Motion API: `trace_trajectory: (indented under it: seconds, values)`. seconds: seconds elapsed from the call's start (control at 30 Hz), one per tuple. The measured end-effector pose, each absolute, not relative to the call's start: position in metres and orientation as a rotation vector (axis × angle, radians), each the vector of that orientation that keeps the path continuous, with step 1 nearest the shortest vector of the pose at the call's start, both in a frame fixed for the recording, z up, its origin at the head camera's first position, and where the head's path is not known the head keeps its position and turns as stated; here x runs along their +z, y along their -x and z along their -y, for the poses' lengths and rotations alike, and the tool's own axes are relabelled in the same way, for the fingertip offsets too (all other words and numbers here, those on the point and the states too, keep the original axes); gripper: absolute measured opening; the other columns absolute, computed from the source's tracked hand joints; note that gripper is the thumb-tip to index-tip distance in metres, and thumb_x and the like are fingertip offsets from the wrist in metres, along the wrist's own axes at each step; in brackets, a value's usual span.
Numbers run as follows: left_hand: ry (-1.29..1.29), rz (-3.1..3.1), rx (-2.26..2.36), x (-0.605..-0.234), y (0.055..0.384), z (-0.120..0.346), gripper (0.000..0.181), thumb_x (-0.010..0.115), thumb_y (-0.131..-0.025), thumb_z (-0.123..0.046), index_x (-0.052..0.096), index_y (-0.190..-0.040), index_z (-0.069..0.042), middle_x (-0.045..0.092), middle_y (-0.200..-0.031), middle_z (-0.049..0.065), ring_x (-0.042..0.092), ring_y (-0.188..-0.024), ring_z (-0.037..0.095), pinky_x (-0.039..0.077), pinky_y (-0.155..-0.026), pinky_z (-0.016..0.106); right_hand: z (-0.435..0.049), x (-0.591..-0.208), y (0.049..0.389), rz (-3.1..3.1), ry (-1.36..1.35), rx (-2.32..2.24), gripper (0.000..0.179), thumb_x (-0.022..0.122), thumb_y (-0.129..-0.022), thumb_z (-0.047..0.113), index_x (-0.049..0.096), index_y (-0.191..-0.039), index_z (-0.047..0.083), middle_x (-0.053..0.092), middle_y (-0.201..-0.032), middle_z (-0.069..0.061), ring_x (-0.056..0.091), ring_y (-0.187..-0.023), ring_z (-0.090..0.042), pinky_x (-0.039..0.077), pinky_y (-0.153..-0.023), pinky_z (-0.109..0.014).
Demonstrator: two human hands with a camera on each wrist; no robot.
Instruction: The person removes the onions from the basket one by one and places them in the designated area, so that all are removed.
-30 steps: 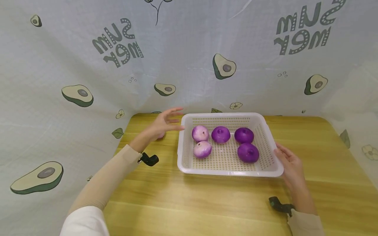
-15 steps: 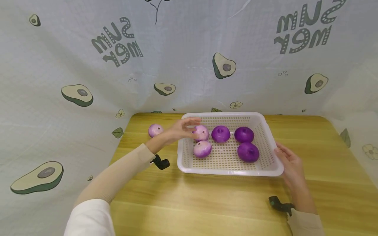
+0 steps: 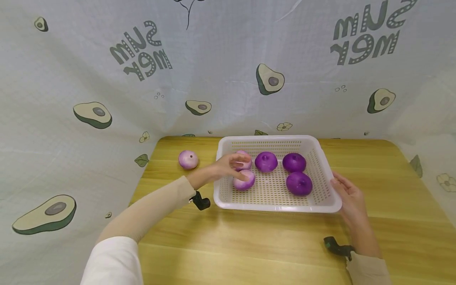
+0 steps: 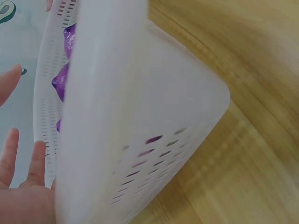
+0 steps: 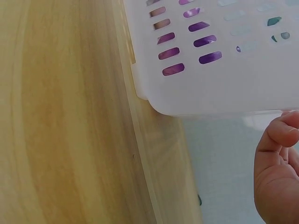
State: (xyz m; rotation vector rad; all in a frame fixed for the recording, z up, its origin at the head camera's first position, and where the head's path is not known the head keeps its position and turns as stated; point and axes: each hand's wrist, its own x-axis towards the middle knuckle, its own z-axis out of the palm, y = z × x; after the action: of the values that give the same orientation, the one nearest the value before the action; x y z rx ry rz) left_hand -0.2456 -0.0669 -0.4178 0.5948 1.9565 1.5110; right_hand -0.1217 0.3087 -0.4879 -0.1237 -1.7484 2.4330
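A white slotted plastic basket (image 3: 270, 209) holds several onions. On its left side are two pale purple-and-white ones, a back onion (image 3: 243, 152) partly covered by fingers and a front onion (image 3: 244, 184). Deep purple onions (image 3: 299, 183) sit in the middle and right. My left hand (image 3: 230, 165) hangs over the pale pair, fingers loosely spread and holding nothing; the left wrist view has its fingers (image 4: 36, 163) beyond the basket's near wall. At the right end, my right hand (image 3: 353, 200) grips the basket's rim, thumb on the edge; the right wrist view catches it beside the wall (image 5: 205, 93).
One more pale onion (image 3: 188, 159) lies on the wooden table (image 3: 249, 245), left of the basket. Behind the table hangs a pale curtain (image 3: 228, 79) printed with avocados. Each wrist carries a small black camera mount (image 3: 201, 202).
My left hand has moved right and a little toward me, from beside the basket's left rim to over the pale onions, uncovering the loose onion. The right hand and basket stay put.
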Motion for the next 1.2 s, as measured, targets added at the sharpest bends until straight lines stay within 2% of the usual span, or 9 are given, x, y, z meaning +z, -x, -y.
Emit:
trace_trajectory:
  seconds: [0.13,0.3,0.57,0.73,0.97,1.2]
  values:
    - [-0.552,-1.988,1.494,-0.423,0.244,0.065,0.071,0.075,-0.079,0.012,0.045,-0.143,0.006,0.044,-0.149,0.022,0.036,-0.14,0.04,0.03,-0.116,0.045,-0.308,-0.488,0.121,1.737,0.116,2.44,0.029,0.058,-0.101,0.006,0.069,-0.126,0.016,0.068,-0.098,0.001,0.069,-0.088,-0.01,0.059,-0.07,-0.025]
    - [-0.51,-2.025,1.476,-0.427,0.244,0.062,0.073,0.077,-0.077,0.013,0.048,-0.143,0.003,0.046,-0.148,0.02,0.038,-0.139,0.039,0.032,-0.115,0.047,-0.308,-0.486,0.121,1.734,0.144,2.44,0.029,0.059,-0.1,0.007,0.07,-0.125,0.016,0.068,-0.098,0.002,0.069,-0.087,-0.009,0.059,-0.07,-0.025]
    - [-0.424,-2.084,1.428,-0.433,0.245,0.056,0.076,0.075,-0.073,0.018,0.05,-0.142,0.0,0.05,-0.146,0.017,0.042,-0.137,0.034,0.035,-0.113,0.042,-0.309,-0.488,0.122,1.731,0.149,2.449,0.03,0.059,-0.1,0.006,0.069,-0.126,0.016,0.069,-0.098,0.002,0.069,-0.087,-0.009,0.059,-0.07,-0.025]
    - [-0.42,-2.063,1.41,-0.434,0.246,0.053,0.077,0.071,-0.073,0.023,0.048,-0.143,0.002,0.048,-0.147,0.019,0.041,-0.138,0.033,0.036,-0.113,0.038,-0.308,-0.488,0.123,1.722,0.163,2.449,0.029,0.06,-0.1,0.006,0.07,-0.126,0.016,0.069,-0.098,0.002,0.069,-0.087,-0.009,0.059,-0.07,-0.025]
    - [-0.44,-2.035,1.368,-0.432,0.246,0.051,0.078,0.071,-0.073,0.023,0.045,-0.144,0.005,0.043,-0.15,0.021,0.037,-0.14,0.033,0.032,-0.115,0.035,-0.309,-0.486,0.124,1.73,0.195,2.454,0.029,0.061,-0.099,0.008,0.07,-0.125,0.017,0.069,-0.098,0.002,0.069,-0.087,-0.009,0.059,-0.07,-0.025]
    - [-0.436,-2.079,1.282,-0.434,0.243,0.05,0.08,0.075,-0.072,0.02,0.049,-0.144,-0.002,0.045,-0.15,0.014,0.037,-0.14,0.031,0.035,-0.113,0.037,-0.31,-0.484,0.123,1.766,0.227,2.445,0.029,0.062,-0.099,0.012,0.069,-0.127,0.02,0.068,-0.1,0.004,0.068,-0.088,-0.009,0.059,-0.071,-0.025]
